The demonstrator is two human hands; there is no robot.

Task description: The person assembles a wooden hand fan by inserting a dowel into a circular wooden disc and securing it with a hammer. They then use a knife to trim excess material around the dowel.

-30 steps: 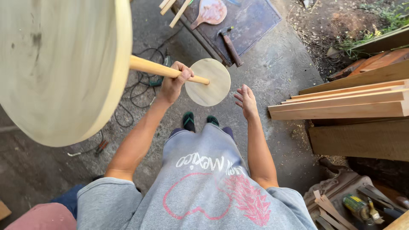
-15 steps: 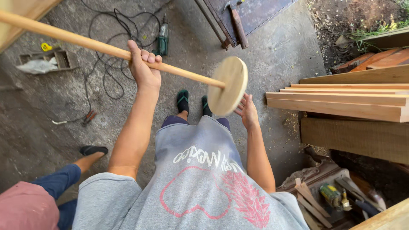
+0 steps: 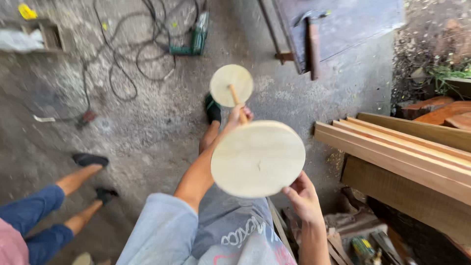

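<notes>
**Wooden dumbbell-shaped piece held end-on, both hands on it**

Piece = two round pale wood discs joined by a dowel [image 3: 236,99]. Big disc [image 3: 258,158] nearest cam, face toward the lens; small disc [image 3: 231,85] at far end, pointing down at the concrete floor [image 3: 147,147].

L hand [image 3: 239,115] wrapped closed round the dowel just behind big disc, arm stretched out. R hand [image 3: 301,196] half open, fingertips pinching big disc's lower-right rim.

Around: timber planks [image 3: 392,147] stacked to the right, near R hand. Green power drill [image 3: 196,37] + tangled black cable [image 3: 122,59] on floor, well apart. Hammer [image 3: 313,46] on a dark board at top. Another person's legs [image 3: 54,206], blue jeans, black shoes, lower left.
</notes>
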